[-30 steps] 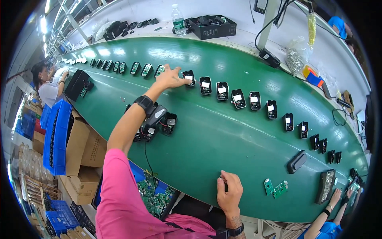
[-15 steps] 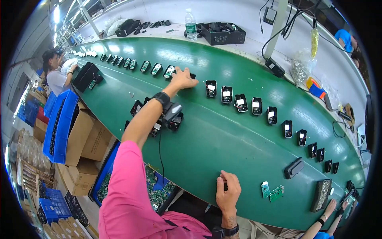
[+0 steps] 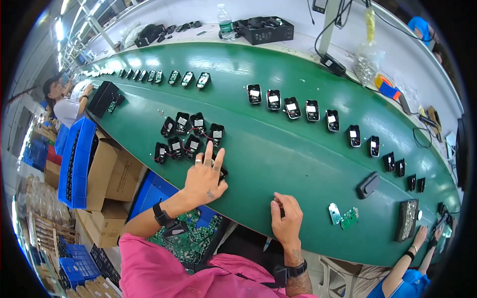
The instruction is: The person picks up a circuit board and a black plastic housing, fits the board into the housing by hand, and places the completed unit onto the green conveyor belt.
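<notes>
My left hand [image 3: 204,175] is over the near left of the green worktop, its fingers and thumb around a black plastic housing [image 3: 222,172] that it mostly hides. Right behind it stands a cluster of similar open housings [image 3: 193,144], with white labels and red wires inside. My right hand [image 3: 288,221] hovers or rests at the near edge, loosely curled, with nothing visible in it. Farther back, a row of labelled black housings [image 3: 292,108] curves off to the right. Another row, holding green circuit boards [image 3: 202,80], stretches to the far left.
Two circuit boards [image 3: 350,217] and a black oval case [image 3: 368,185] lie to the right. A co-worker's hands [image 3: 420,238] work beside a box of small parts [image 3: 406,221]. Below the left edge is a blue bin of boards [image 3: 149,198]; a black box [image 3: 104,98] stands far left.
My left hand has come back from the far row toward me, and the dark housing under it there is gone from that spot. My right hand stays curled near the edge. The view has shifted slightly.
</notes>
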{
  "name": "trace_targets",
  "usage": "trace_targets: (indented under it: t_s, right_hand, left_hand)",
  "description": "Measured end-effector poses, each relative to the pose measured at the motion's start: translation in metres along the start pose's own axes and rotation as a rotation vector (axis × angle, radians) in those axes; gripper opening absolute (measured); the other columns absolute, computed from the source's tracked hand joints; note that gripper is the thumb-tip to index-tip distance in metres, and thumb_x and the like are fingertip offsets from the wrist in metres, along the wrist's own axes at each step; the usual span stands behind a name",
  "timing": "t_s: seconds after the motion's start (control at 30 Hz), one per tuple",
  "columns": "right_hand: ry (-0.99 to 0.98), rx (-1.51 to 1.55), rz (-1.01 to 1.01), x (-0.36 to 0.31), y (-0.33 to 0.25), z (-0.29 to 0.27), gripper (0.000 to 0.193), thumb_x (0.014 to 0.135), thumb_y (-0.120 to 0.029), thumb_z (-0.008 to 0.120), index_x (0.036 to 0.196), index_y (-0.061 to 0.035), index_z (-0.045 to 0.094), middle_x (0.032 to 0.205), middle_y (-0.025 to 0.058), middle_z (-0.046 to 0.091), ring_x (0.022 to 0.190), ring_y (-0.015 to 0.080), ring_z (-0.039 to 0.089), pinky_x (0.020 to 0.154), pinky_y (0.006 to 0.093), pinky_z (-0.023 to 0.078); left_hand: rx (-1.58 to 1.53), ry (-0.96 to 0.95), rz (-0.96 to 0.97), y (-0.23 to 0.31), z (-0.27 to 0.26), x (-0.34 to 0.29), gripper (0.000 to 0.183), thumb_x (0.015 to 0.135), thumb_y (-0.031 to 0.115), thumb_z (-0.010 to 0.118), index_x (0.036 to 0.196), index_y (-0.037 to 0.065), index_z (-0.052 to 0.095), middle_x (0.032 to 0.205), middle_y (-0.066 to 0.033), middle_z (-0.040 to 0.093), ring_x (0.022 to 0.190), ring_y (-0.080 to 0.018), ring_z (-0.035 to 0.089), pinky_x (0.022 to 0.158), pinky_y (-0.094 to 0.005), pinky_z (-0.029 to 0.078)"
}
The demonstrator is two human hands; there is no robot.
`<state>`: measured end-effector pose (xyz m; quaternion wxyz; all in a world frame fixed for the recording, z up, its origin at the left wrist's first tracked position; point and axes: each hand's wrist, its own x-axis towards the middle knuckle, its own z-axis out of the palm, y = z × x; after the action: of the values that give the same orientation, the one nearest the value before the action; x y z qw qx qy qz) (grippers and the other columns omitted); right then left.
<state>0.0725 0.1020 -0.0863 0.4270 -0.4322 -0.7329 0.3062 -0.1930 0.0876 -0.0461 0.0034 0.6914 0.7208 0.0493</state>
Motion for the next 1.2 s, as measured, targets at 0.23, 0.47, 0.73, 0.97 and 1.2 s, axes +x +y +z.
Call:
trace_targets:
  t_s: [0.23, 0.47, 0.73, 0.97, 1.2]
  right_hand:
    - [0.11, -0.083, -0.023, -0.045, 0.0, -0.037, 0.016, 0.088, -0.001, 0.065, 0.104, 0.001, 0.067, 0.092, 0.0154, 0.067, 0.084, 0.0316, 0.066, 0.073, 0.0374, 0.053]
    - [0.336, -0.207, 0.231, -0.074, -0.007, -0.081, 0.016, 0.088, 0.0, 0.064, 0.104, 0.0022, 0.067, 0.091, 0.0155, 0.065, 0.078, 0.0284, 0.064, 0.07, 0.0359, 0.052]
    - [0.418, -0.562, 0.235, -0.078, 0.027, -0.109, 0.029, 0.086, -0.007, 0.07, 0.113, 0.002, 0.064, 0.098, 0.0142, 0.058, 0.088, 0.0293, 0.06, 0.074, 0.039, 0.05]
    - [0.251, -0.624, 0.295, -0.053, 0.033, -0.115, 0.029, 0.086, -0.011, 0.072, 0.111, 0.0023, 0.064, 0.1, 0.0142, 0.056, 0.099, 0.0322, 0.056, 0.08, 0.0407, 0.048]
    - [0.395, 0.089, 0.409, -0.065, 0.014, -0.118, 0.02, 0.103, -0.015, 0.055, 0.098, 0.0032, 0.064, 0.07, 0.0072, 0.066, 0.054, 0.0093, 0.058, 0.049, 0.0231, 0.046]
  left_hand:
    - [0.151, 0.143, 0.171, 0.008, -0.047, 0.017, 0.097, 0.08, 0.056, 0.069, 0.153, 0.006, 0.029, 0.151, -0.0267, 0.034, 0.121, -0.0509, 0.047, 0.096, -0.0524, 0.048]
    - [0.022, -0.029, 0.249, -0.037, -0.016, 0.256, 0.111, 0.076, 0.041, 0.079, 0.154, -0.006, 0.015, 0.159, -0.0305, 0.019, 0.148, -0.0409, 0.024, 0.117, -0.0411, 0.031]
    - [0.14, -0.032, 0.097, -0.034, -0.013, 0.267, 0.062, 0.066, 0.044, 0.081, 0.098, -0.006, 0.064, 0.091, -0.0242, 0.069, 0.088, -0.0402, 0.067, 0.077, -0.0463, 0.053]
    - [-0.107, -0.305, 0.599, 0.115, -0.036, 0.084, 0.07, 0.066, 0.033, 0.084, 0.121, 0.002, 0.055, 0.105, -0.0199, 0.067, 0.094, -0.0384, 0.066, 0.084, -0.0447, 0.054]
    - [-0.505, -0.12, 0.574, 0.135, 0.016, 0.018, 0.085, 0.071, 0.026, 0.085, 0.141, 0.005, 0.043, 0.129, -0.0211, 0.054, 0.107, -0.0406, 0.062, 0.091, -0.0465, 0.052]
